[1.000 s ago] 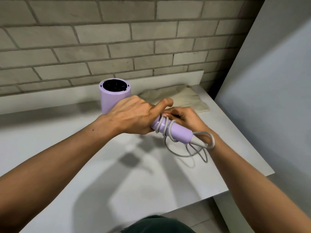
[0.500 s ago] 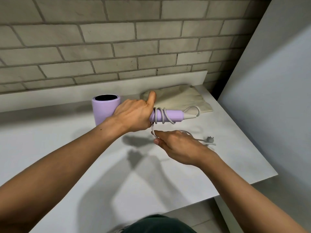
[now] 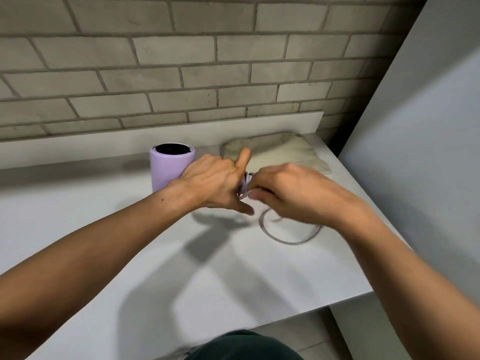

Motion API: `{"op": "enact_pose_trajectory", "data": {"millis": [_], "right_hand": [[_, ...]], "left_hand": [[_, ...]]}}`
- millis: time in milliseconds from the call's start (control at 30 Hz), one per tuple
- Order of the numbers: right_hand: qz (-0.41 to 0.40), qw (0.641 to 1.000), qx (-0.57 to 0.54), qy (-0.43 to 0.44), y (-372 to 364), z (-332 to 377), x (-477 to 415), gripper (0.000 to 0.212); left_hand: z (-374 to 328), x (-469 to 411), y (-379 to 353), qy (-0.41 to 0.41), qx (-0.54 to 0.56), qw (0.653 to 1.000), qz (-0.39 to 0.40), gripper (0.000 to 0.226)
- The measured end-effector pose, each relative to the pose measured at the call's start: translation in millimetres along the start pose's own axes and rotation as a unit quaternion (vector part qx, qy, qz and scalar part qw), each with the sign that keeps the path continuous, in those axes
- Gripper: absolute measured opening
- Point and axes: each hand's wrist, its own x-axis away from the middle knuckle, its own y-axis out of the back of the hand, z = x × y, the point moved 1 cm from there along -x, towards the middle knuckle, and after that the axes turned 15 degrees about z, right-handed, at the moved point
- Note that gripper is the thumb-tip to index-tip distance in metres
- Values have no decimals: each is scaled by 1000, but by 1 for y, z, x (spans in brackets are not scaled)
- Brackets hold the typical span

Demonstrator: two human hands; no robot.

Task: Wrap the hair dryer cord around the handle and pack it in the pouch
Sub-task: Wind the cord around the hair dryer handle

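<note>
Nearest: bare stretch of white table (image 3: 130,242), both forearms reaching out over it.

Slack of the cord (image 3: 293,243) lies in one open loop on the table, just under and in front of the right wrist. Its far end is hidden by that arm, and the plug is not seen.

Right hand (image 3: 293,193): fingers (image 3: 259,194) curled down over the handle (image 3: 245,181), clenched on the cord where it meets the wound turns. Motion blur here, so the exact pinch is hard to read.

Left hand (image 3: 215,183): wrapped round the upper handle, thumb raised, holding the hair dryer (image 3: 170,166) just above the table. The two hands nearly touch, and only a sliver of lilac handle with a few grey turns shows between them.

Lilac barrel stands out left of the left hand, dark open end upward.

Handling, as judged: dryer body rigid, smooth plastic, fairly light, and likely to twist in the palm, so hold the handle close to the barrel. The cord is limp but springy, and its turns may loosen if tension drops. Grip it close to the handle and feed the slack through.

Beyond: beige cloth pouch (image 3: 280,152), flat and soft, lying on the table behind the hands, apart from them. It will probably need two hands to open.

Farthest: brick wall (image 3: 181,74).
</note>
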Motion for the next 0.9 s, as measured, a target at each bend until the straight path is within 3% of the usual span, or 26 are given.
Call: {"op": "enact_pose_trajectory", "data": {"millis": [100, 200, 267, 333, 433, 567, 700, 800, 900], "right_hand": [[-60, 998, 2, 18, 20, -16, -4, 21], [-94, 995, 11, 16, 33, -39, -7, 53], [-95, 995, 1, 13, 37, -51, -10, 61], [-80, 994, -60, 43, 38, -59, -11, 54], [-28, 970, -223, 89, 35, -68, -8, 28], [-95, 929, -348, 82, 11, -79, -11, 34], [-186, 960, -206, -34, 4, -71, -13, 36], [-94, 991, -31, -89, 15, -46, 1, 31], [13, 995, 25, -100, 15, -16, 16, 45]], "left_hand": [[-4, 7, 10, -18, -9, 1000, -16, 95], [-7, 8, 16, -58, -41, 997, -11, 86], [-8, 7, 16, -94, -61, 994, -14, 76], [-10, 7, 18, -120, -72, 990, -19, 66], [-13, 9, 20, -131, -75, 988, -21, 65], [-12, 11, 19, -119, -20, 992, -25, 55], [-5, 9, 16, -89, 22, 996, -16, 49], [-4, 5, 12, -67, 20, 998, 2, 58], [-2, 2, 10, -59, 37, 997, 17, 60]]}}
